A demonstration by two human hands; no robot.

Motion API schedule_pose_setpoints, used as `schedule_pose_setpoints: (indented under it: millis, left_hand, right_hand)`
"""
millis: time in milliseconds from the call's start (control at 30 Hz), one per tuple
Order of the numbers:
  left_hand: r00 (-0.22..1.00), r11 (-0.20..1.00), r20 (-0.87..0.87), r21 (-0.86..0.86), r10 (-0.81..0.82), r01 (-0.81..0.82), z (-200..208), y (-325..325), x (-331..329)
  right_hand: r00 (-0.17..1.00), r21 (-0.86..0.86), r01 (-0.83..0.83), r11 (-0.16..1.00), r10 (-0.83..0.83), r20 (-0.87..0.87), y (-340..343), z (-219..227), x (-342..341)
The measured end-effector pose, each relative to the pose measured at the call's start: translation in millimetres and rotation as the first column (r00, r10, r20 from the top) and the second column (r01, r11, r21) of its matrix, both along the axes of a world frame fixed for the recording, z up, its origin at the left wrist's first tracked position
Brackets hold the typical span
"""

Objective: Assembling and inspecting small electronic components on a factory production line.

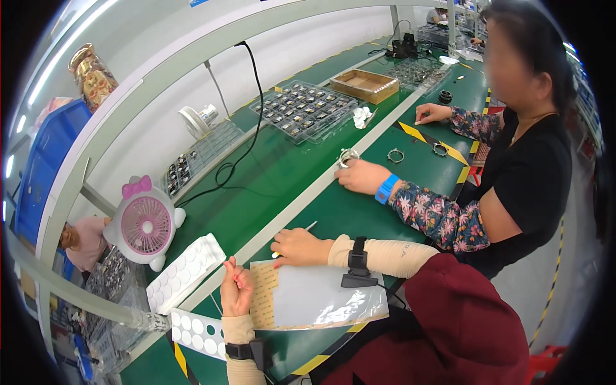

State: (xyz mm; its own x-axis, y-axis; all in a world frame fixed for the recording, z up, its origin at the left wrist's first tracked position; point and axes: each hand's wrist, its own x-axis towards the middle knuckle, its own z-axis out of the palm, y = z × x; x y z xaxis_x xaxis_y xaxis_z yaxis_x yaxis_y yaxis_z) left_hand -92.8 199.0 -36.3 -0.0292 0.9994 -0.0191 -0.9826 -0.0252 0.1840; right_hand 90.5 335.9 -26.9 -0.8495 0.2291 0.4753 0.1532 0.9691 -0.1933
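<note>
My left hand [237, 290] is raised at the left edge of a clear sheet, its fingers curled closed; whatever it may pinch is too small to make out. The sheet [321, 295] lies flat before me, with a yellow-brown printed backing [263, 295] along its left part. Just beyond its far edge, my right hand [300, 247] is closed around a slim, pale pen-like tool [312, 226], whose tip points away. White sheets of round stickers [186, 273] lie left of my left hand. Nearer me is a sticker strip [196, 332] with one circle gone.
On the right a co-worker holds a metal ring [348, 157]; more rings [395, 156] lie on the green bench. Beyond the pale divider [295, 215] are a pink-and-white fan [147, 226], part trays [305, 109], a wooden box [364, 85] and a hanging black cable [255, 83].
</note>
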Motion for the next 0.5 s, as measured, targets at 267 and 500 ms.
schedule_pose_setpoints:
  millis: [267, 500]
  left_hand:
    - [0.948, 0.899, -0.19, -0.314, 0.256, -0.305, 56, 13, 14]
    - [0.812, 0.901, -0.462, -0.058, 0.358, -0.43, 131, 36, 46]
  right_hand:
    - [0.995, -0.083, -0.091, 0.992, 0.088, -0.045, -10, 5, -6]
    - [0.98, -0.08, -0.197, 0.977, 0.195, -0.034, -21, -8, 1]
